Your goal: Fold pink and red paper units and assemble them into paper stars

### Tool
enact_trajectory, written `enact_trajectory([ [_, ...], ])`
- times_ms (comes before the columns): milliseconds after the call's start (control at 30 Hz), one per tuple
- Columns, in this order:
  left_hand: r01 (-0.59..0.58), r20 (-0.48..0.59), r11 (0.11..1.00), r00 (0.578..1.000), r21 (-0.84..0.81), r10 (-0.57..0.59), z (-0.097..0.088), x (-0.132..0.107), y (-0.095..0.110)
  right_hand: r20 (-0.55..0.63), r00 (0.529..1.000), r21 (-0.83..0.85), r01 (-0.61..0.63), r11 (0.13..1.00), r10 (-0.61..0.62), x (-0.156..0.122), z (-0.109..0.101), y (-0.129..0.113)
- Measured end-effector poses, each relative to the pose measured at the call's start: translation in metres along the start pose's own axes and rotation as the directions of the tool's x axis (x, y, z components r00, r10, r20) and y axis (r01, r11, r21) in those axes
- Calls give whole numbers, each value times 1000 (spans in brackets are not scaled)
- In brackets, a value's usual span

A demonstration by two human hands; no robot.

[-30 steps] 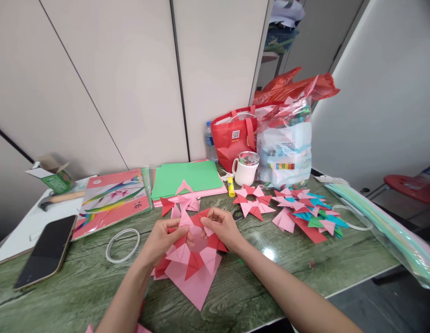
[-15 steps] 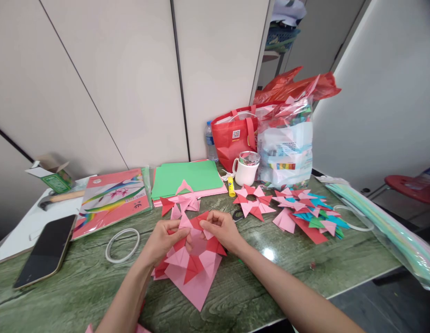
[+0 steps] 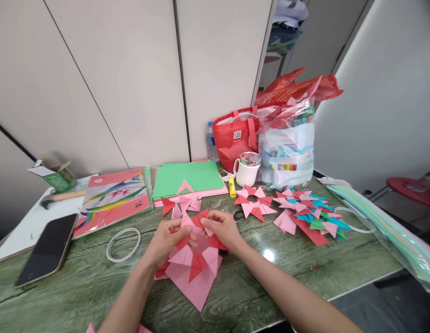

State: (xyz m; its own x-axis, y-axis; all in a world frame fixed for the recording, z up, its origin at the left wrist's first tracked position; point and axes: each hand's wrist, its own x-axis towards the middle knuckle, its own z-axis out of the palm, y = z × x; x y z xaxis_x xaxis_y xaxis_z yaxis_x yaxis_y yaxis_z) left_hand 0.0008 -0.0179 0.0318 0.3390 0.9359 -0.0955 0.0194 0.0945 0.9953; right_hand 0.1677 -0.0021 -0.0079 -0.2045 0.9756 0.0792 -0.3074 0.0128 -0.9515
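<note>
Both my hands hold a ring of folded red and pink paper pieces, an origami star (image 3: 198, 262), above the table. My left hand (image 3: 169, 238) pinches its upper left part between thumb and fingers. On the upper right, my right hand (image 3: 220, 230) grips a red and pink section, thumb on top. Beneath the star lies a flat pink paper sheet (image 3: 201, 296), partly covered by it. Just beyond my hands are loose folded pink and red pieces (image 3: 187, 203). A finished-looking red and pink star (image 3: 254, 210) lies to the right, near black scissors handles (image 3: 239, 215).
Green and pink paper sheets (image 3: 187, 178) lie at the back, beside a packaged paper pad (image 3: 113, 201). A phone (image 3: 46, 249) and white ring (image 3: 123, 245) are left. A glue stick (image 3: 232, 187), white mug (image 3: 248, 170), red bag (image 3: 236, 138) and colourful folded pieces (image 3: 312, 212) stand or lie right.
The origami star has tilted and shifted slightly in my hands, its lower points moving a little to the right. Both hands keep their grip on it.
</note>
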Motion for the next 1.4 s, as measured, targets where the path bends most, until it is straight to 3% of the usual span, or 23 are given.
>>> enact_trajectory([
  [133, 84, -186, 959, 973, -271, -138, -2, 5, -4, -81, 997, 28, 12, 1000, -10, 2, 2, 0],
  [267, 71, -279, 948, 947, -310, -162, -6, 7, 1, -35, 998, 97, -42, 994, 46, 1, 3, 0],
  [433, 97, -245, 954, 955, -282, -169, -5, 4, 5, -56, 995, 15, -81, 997, 82, -2, 3, 6],
  [600, 40, -200, 982, 977, -183, -77, -3, 4, 1, -57, 996, -30, -67, 997, 65, -1, 2, 9],
  [800, 29, -272, 933, 953, -359, -134, -3, 8, -7, -227, 974, 51, 5, 999, 7, 2, 7, 11],
  [867, 59, -200, 924, 969, -378, -144, -1, 9, -11, -254, 967, 102, -3, 995, 29, 3, 8, 12],
  [933, 104, -150, 926, 974, -362, -168, 1, 9, -15, -234, 971, 123, -26, 992, 55, 3, 9, 15],
  [967, 104, -179, 937, 969, -333, -171, 3, 9, -16, -225, 973, 110, -33, 993, 57, 4, 9, 17],
  [1167, 96, -211, 951, 964, -293, -162, 4, 8, -19, -231, 970, -213, 21, 977, -71, 5, 3, 22],
  [1400, 50, -269, 943, 952, -329, -144, -7, 11, -14, -24, 999, -254, 25, 967, -32, 0, 2, 10],
])
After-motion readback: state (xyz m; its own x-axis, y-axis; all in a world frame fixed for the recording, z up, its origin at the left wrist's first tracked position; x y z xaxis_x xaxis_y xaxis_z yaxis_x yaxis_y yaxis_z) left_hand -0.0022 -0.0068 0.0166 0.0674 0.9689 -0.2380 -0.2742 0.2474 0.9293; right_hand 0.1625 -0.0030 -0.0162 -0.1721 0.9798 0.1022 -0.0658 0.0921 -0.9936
